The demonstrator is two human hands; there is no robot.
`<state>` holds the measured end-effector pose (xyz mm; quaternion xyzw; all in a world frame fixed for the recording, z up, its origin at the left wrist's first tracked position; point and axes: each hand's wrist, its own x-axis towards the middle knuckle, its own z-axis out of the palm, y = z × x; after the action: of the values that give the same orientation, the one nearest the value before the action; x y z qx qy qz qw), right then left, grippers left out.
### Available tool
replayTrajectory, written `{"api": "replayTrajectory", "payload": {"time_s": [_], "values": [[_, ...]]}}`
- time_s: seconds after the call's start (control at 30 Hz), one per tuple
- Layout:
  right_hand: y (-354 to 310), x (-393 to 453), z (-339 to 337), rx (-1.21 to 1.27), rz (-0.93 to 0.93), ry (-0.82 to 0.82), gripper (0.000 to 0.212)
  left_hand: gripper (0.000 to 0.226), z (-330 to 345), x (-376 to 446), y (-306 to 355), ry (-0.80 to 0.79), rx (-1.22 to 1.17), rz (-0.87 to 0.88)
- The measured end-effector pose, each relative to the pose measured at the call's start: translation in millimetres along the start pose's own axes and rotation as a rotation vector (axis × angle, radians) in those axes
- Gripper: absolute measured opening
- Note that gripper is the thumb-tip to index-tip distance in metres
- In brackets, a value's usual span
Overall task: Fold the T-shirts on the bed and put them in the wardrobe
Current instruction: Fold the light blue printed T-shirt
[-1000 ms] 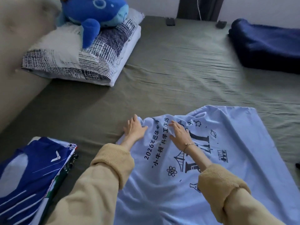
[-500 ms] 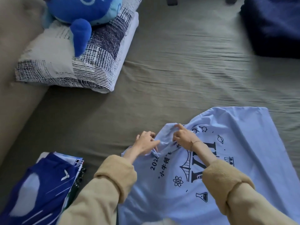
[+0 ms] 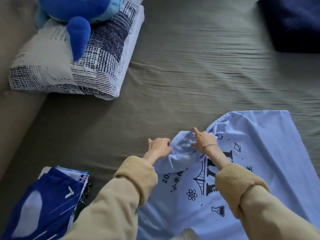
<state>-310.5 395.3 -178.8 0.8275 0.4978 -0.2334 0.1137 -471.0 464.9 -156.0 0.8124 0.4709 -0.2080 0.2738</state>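
The bed (image 3: 173, 70) carries everything here, its olive sheet wrinkled across the middle. The light blue T-shirt (image 3: 256, 153) lies spread print-up over the near right part of it, running from under both forearms toward the far right, with its long axis roughly along the person's line of sight and tilted a little to the right. Its left side is the part in play: there the cloth is gathered into a raised bunch, probably a sleeve or shoulder, at the shirt's far left corner.

A folded stack of dark blue shirts (image 3: 43, 205) sits at the near left, well apart from the light one.

The left hand (image 3: 159, 147) is at the outer edge of the bunch, fingers curled and pinching the cloth. The right hand (image 3: 203, 141) is just beside it on the inner side, thumb and lower fingers closed on the same bunch, forefinger pointing away.

Both hands are on the shirt's left edge, with the body of the shirt lying to their right, so the coming fold should carry this flap rightward, over the print.
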Motion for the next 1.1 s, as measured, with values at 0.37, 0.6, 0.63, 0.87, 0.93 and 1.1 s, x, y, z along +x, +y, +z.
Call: {"api": "replayTrajectory", "payload": {"time_s": [0.37,0.6,0.63,0.87,0.93,1.1], "values": [[-12,80,-86,0.962,-0.039,0.206,0.017,0.038,-108,70,-6,0.523,-0.464,0.055],[-23,115,-56,0.577,0.132,0.17,0.061,0.061,-62,97,-25,0.267,-0.562,-0.315],[-23,119,-53,0.542,0.186,0.197,0.063,0.062,-57,102,-28,0.274,-0.51,-0.337],[-24,161,-61,0.428,0.179,0.207,0.029,0.017,-68,147,-39,0.203,-0.557,-0.197],[-23,172,-66,0.496,0.135,0.185,0.015,0.023,-67,153,-44,0.256,-0.56,-0.173],[-19,198,-72,0.626,0.042,0.265,0.007,0.026,-81,174,-57,0.391,-0.57,-0.112]]}}
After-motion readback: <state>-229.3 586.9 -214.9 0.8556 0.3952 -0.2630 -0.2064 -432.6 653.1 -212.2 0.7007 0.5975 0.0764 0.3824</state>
